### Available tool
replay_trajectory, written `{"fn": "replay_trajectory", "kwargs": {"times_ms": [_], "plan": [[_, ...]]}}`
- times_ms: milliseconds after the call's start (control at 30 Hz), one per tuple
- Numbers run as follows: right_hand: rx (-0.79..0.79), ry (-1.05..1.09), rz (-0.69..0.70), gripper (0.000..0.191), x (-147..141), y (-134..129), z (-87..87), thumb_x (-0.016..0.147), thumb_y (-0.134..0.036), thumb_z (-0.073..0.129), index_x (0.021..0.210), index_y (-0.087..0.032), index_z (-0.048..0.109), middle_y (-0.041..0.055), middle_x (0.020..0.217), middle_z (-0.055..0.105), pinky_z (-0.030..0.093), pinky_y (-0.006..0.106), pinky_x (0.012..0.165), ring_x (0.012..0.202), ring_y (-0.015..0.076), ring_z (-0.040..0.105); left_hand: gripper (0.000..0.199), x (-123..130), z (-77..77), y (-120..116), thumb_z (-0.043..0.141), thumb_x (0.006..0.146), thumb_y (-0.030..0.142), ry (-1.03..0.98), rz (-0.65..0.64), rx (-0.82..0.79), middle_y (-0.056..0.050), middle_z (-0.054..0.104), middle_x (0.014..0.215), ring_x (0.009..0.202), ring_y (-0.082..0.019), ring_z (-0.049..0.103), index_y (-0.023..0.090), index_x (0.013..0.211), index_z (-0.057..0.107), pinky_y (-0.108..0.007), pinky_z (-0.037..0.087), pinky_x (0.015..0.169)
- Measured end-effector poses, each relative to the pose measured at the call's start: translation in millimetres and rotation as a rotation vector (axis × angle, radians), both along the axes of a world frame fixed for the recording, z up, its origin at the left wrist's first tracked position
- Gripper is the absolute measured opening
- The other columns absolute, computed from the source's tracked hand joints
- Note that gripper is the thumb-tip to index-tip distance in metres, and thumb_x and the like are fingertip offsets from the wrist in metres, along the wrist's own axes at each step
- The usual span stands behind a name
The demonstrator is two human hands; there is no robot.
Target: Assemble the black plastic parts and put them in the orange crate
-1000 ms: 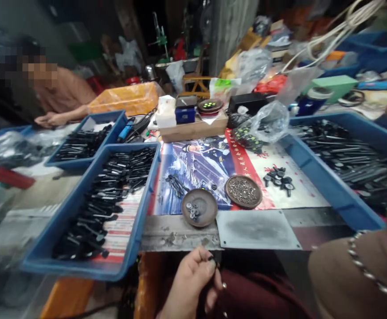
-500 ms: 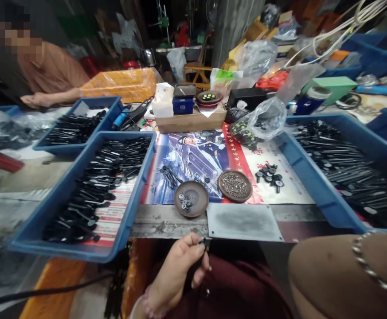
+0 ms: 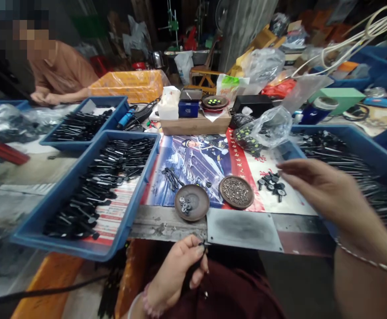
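Note:
Near the table's front edge, my left hand is closed around a small black part, its tip poking out by the thumb; the rest is hidden in my fingers. My right hand is in the air over the right side of the table, fingers stretched forward, with nothing visible in them. Just left of its fingertips lies a small pile of black knob-like pieces with round heads. A brown dish of small metal screws or pins and a brown dish with a few small round pieces stand between my hands.
Blue trays of long black parts flank the work area, one at the left and one at the right. A grey metal plate lies at the front edge. Behind stand a wooden box and a plastic bag. Another person sits far left.
My right hand has come in from the right edge to beside the pile of black knob-like pieces. My left hand stays in place, still holding the black part. The view has shifted slightly.

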State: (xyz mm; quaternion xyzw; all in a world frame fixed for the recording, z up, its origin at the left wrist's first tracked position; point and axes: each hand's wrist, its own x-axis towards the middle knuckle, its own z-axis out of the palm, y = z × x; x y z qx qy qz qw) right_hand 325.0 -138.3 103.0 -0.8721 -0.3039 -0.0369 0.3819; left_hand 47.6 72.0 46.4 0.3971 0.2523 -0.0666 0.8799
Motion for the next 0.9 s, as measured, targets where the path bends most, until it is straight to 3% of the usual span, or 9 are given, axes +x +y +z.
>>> {"fn": "replay_trajectory", "kwargs": {"times_ms": [33,133,200,300,433,567,700,767,900], "plan": [[-0.108,-0.047,0.058,0.026,7.8,0.5,-15.9,0.091,-0.036,0.056,0.109,-0.021,0.066,0.0106,0.1,0.072,0.053,0.036,0.076,0.083,0.0223,0.068,0.025,0.5,-0.9,-0.8,0.067,0.085,0.035,0.004,0.0,-0.007,0.002,0.061,0.061,0.034,-0.002,0.037,0.017,0.083,0.049,-0.014,0.023,0.033],[-0.347,-0.16,0.193,0.029,28.2,-2.2,-63.7,0.087,-0.018,0.047,0.109,-0.015,0.066,0.0161,0.112,0.07,0.051,0.043,0.086,0.099,0.0298,0.065,0.026,2.7,-2.3,-2.6,0.068,0.084,0.036,0.009,-0.008,-0.018,0.002,0.062,0.06,0.034,-0.003,0.038,0.017,0.082,0.049,-0.014,0.023,0.032],[-0.543,-0.304,0.25,0.037,36.6,-3.4,-83.5,0.084,-0.009,0.044,0.114,-0.014,0.065,0.0158,0.123,0.066,0.05,0.043,0.082,0.099,0.0306,0.063,0.027,4.5,-2.7,-3.2,0.068,0.083,0.036,0.005,-0.007,-0.014,0.001,0.062,0.06,0.033,-0.003,0.039,0.017,0.082,0.049,-0.014,0.023,0.032],[-0.768,-0.457,0.318,0.042,42.1,1.4,-90.3,0.082,0.0,0.042,0.114,-0.014,0.065,0.0145,0.125,0.064,0.049,0.038,0.07,0.097,0.0299,0.061,0.028,6.3,-3.3,-3.8,0.068,0.083,0.037,-0.006,0.004,-0.01,0.001,0.062,0.06,0.033,-0.003,0.038,0.017,0.082,0.048,-0.014,0.023,0.032],[-0.783,-0.447,0.418,0.031,48.7,14.8,-86.2,0.082,0.001,0.041,0.087,-0.014,0.067,0.0157,0.093,0.069,0.045,0.036,0.065,0.088,0.0296,0.061,0.03,6.5,-3.6,-3.7,0.069,0.081,0.039,-0.006,0.021,-0.008,0.001,0.063,0.059,0.033,-0.003,0.038,0.018,0.082,0.047,-0.014,0.022,0.031],[-0.706,-0.391,0.422,0.025,58.5,17.8,-85.7,0.084,-0.007,0.043,0.072,-0.019,0.061,0.0131,0.08,0.066,0.046,0.035,0.067,0.077,0.0255,0.063,0.03,5.7,-3.3,-1.6,0.07,0.081,0.038,-0.001,0.033,-0.002,0.001,0.063,0.06,0.033,-0.003,0.039,0.018,0.082,0.047,-0.014,0.022,0.031],[-0.448,-0.27,0.164,0.021,32.1,11.8,-68.2,0.089,-0.026,0.043,0.091,-0.019,0.063,0.0123,0.085,0.068,0.047,0.035,0.06,0.068,0.0238,0.063,0.031,6.3,-3.6,1.2,0.069,0.082,0.039,-0.011,0.037,0.011,0.002,0.064,0.06,0.033,-0.003,0.041,0.018,0.084,0.047,-0.014,0.023,0.031],[-0.113,0.039,-0.01,0.021,-4.1,13.4,-54.3,0.084,-0.039,0.058,0.093,-0.021,0.065,0.0071,0.075,0.067,0.046,0.034,0.058,0.062,0.0221,0.061,0.032,7.9,-2.7,2.0,0.07,0.082,0.041,-0.009,0.038,0.036,0.002,0.064,0.06,0.033,-0.003,0.041,0.018,0.086,0.048,-0.013,0.024,0.031],[0.384,0.869,0.08,0.03,-91.2,32.1,-38.2,0.072,-0.046,0.078,0.086,-0.021,0.067,0.0008,0.065,0.061,0.041,0.026,0.047,0.05,0.0132,0.053,0.033,13.6,2.2,1.4,0.07,0.082,0.042,-0.024,0.0,0.111,0.001,0.065,0.063,0.036,-0.003,0.044,0.017,0.087,0.049,-0.012,0.028,0.033]]}}
